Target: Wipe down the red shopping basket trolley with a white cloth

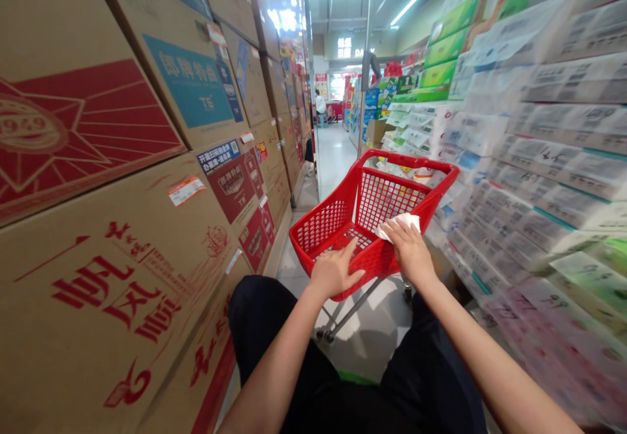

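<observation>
A red plastic shopping cart (pixel 323 225) with mesh walls stands right in front of my knees, on grey metal legs. My left hand (pixel 336 269) rests at its near rim, fingers spread and with nothing in it. A crumpled white cloth (pixel 411 221), perhaps a paper towel, lies under the fingers of my right hand (pixel 409 246), which presses it to the near right rim of the cart. The underside of the right hand is hidden.
Stacked cardboard boxes (pixel 196 258) form a wall close on my left. Piles of wrapped tissue packs (pixel 533 160), blurred, rise on the right. A tiled aisle (pixel 337 153) runs ahead past a metal pole (pixel 365 114). A person (pixel 320 104) sits far off.
</observation>
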`<state>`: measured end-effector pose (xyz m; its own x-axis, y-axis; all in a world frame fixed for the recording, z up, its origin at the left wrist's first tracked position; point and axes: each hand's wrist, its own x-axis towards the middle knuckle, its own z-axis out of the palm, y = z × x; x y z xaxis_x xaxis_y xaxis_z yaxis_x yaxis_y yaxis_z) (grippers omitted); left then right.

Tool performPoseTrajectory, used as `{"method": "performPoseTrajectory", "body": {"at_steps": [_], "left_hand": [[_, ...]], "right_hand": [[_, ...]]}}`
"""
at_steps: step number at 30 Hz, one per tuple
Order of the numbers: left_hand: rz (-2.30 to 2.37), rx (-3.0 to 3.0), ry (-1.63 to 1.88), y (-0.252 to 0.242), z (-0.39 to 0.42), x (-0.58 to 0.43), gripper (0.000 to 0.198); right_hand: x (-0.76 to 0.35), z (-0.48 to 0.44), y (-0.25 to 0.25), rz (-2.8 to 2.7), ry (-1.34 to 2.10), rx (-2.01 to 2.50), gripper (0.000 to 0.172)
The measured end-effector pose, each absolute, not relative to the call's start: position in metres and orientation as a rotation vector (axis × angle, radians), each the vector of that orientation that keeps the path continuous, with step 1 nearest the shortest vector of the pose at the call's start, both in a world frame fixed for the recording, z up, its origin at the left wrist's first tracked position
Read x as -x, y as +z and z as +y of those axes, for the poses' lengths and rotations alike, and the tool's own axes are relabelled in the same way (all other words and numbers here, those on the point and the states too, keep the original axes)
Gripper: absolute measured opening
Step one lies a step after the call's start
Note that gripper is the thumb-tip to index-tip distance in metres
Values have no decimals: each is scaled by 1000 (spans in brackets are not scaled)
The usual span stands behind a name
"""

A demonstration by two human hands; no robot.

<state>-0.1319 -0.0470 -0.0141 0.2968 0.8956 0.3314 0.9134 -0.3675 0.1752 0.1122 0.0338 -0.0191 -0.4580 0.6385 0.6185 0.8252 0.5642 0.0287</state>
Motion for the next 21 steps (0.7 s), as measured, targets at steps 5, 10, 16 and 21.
{"method": "performPoseTrajectory", "body": {"at_steps": [5,10,16,21], "left_hand": [[-1718,2454,-687,-20,-41,121,89],[-1683,2477,-753,-23,-42,116,88],[-1558,2572,-810,-21,-46,98,81],[-1639,2580,-712,-16,-43,81,61]], "right_hand": [[-86,-1,-29,-2373,-377,1047,60],[-103,5,-26,-2417,-384,1006,65],[-131,43,-16,-2246,-435,1183,57],[-114,24,-28,-2292,-350,1092,59]]}}
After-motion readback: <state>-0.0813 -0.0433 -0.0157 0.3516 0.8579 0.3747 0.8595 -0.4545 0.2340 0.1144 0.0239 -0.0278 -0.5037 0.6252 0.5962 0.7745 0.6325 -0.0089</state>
